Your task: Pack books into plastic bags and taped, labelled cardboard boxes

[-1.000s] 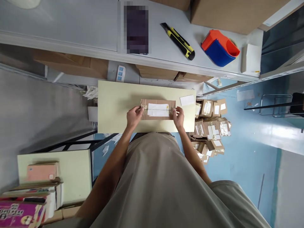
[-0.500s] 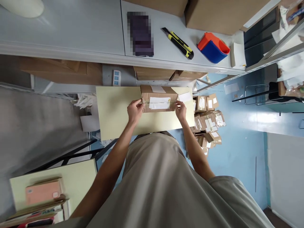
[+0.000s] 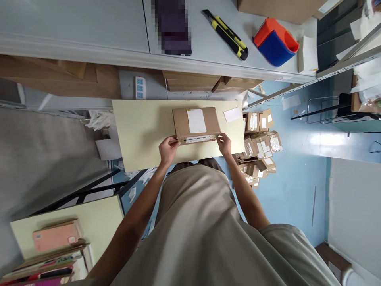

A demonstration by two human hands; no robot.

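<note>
A brown cardboard box (image 3: 180, 121) lies on the pale yellow table (image 3: 133, 135), with a white label (image 3: 196, 121) on its upper face. Along its near side runs shiny tape over a second white label. My left hand (image 3: 168, 150) is closed at the near left corner of the box, thumb and fingertips pinched on the edge. At the near right corner my right hand (image 3: 224, 144) pinches in the same way. Whether loose tape ends sit between the fingertips is too small to tell. A white slip of paper (image 3: 232, 114) rests right of the box.
A grey shelf (image 3: 89, 31) above the table's far edge bears a yellow-black box cutter (image 3: 228, 35), a red-blue tape dispenser (image 3: 275, 41) and a pixelated dark object (image 3: 174, 28). Several taped boxes (image 3: 263, 149) are piled on the floor at right. A power strip (image 3: 140, 88) lies beneath the shelf.
The box has tipped so its labelled upper face shows more and its near side less. Both hands stay at its near corners, slightly lower in view. My view has shifted a little.
</note>
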